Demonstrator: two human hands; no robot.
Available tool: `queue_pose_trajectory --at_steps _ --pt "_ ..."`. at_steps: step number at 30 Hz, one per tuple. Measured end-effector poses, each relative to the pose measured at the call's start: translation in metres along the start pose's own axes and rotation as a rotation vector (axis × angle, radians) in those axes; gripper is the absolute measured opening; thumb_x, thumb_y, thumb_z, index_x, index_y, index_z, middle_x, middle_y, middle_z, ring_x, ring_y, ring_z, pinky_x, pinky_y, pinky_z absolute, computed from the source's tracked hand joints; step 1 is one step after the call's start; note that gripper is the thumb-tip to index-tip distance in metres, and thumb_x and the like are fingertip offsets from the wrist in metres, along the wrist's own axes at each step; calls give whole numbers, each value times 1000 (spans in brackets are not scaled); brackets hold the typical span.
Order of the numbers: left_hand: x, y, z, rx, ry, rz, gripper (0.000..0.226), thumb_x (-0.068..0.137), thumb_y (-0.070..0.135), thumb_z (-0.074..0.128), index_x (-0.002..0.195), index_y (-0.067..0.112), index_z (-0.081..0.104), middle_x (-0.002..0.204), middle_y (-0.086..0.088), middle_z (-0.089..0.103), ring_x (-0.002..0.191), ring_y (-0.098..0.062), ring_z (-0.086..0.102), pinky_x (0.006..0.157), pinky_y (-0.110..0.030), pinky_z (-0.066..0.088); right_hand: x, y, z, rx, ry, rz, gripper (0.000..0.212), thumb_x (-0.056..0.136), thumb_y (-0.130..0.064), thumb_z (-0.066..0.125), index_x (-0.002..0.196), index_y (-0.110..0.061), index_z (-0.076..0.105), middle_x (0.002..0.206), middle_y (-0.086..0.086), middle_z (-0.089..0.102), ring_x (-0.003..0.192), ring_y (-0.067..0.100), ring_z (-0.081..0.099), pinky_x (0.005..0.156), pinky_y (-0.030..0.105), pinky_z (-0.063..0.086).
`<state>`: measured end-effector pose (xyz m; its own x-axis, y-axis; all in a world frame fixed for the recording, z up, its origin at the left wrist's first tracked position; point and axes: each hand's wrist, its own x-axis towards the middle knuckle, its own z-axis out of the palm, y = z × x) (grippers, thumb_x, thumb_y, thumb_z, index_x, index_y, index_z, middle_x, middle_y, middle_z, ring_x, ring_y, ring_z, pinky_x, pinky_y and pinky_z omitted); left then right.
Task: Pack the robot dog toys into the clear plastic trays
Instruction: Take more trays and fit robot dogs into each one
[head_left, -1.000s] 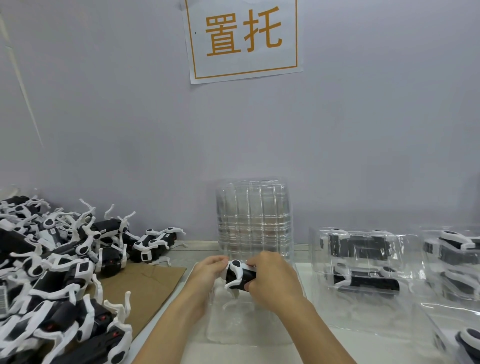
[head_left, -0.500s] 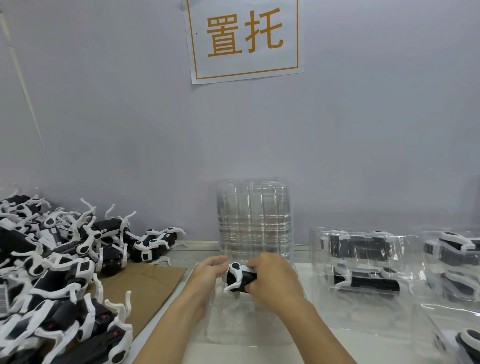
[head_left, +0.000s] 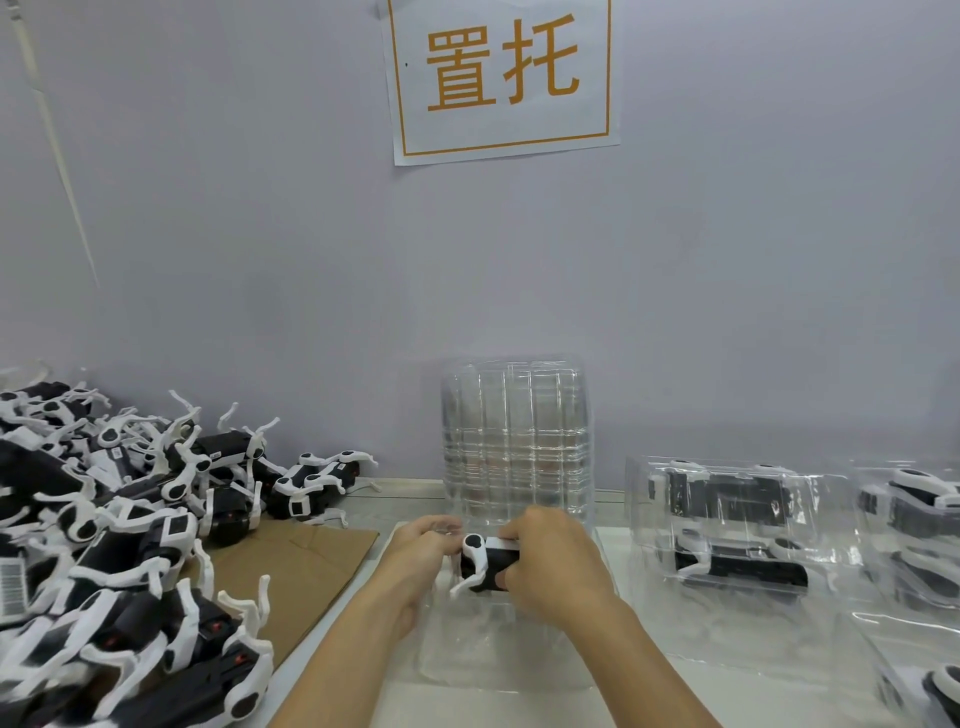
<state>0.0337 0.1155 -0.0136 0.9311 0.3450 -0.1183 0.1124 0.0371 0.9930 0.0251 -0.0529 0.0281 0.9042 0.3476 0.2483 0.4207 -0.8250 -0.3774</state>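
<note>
Both hands grip a glossy black-and-white robot dog toy (head_left: 485, 564) over a clear tray (head_left: 498, 660) on the bench: right hand (head_left: 553, 566) fingers curled round its body, left hand (head_left: 423, 553) at its head. A loose toy pile (head_left: 119, 545) crowds the left edge; filled trays (head_left: 727, 525) sit to the right.
</note>
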Motion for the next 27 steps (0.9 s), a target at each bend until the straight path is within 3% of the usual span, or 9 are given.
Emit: queue_pose_trajectory --at_steps 2,4,6,16,21,25,27 --pt "0 2 0 15 -12 -21 26 83 -1 65 102 16 70 109 -9 71 104 -28 66 87 -42 55 0 0 0 1 -8 3 13 80 -11 66 71 -19 62 80 5 64 72 23 56 49 24 32" --pt "-3 4 1 32 -24 -40 31 80 -4 64 102 17 70 105 -9 72 88 -24 66 61 -28 51 1 0 2 -7 -22 8 6 80 -10 67 78 -15 69 84 5 68 77 24 63 55 26 41" --pt "-4 7 2 65 -13 -47 35 77 -6 64 102 17 70 103 -13 72 82 -23 64 54 -25 45 2 1 3 -8 -37 16 9 80 -9 67 83 -15 72 85 6 69 81 24 66 63 29 47" --pt "-15 9 1 166 -22 66 34 80 6 63 102 31 68 111 -8 66 101 -23 62 76 -32 46 2 0 2 58 -46 33 9 78 -8 66 80 -15 71 84 7 68 73 23 61 56 27 41" --pt "-23 21 -6 347 -128 295 16 90 17 66 82 31 69 92 8 69 86 -10 61 75 -26 43 2 2 1 80 -47 47 10 79 -10 67 82 -18 72 85 4 69 77 23 65 62 30 49" --pt "-28 24 -15 458 -261 298 8 91 31 69 84 31 73 84 17 70 75 7 59 69 -20 40 1 2 0 99 -58 48 11 81 -12 68 87 -20 74 85 2 69 80 22 67 62 29 50" --pt "-30 24 -18 469 -294 275 5 88 38 71 89 33 72 86 14 69 74 3 58 65 -21 38 1 3 -1 105 -62 43 11 81 -13 68 88 -20 75 86 2 70 80 22 67 60 26 47"
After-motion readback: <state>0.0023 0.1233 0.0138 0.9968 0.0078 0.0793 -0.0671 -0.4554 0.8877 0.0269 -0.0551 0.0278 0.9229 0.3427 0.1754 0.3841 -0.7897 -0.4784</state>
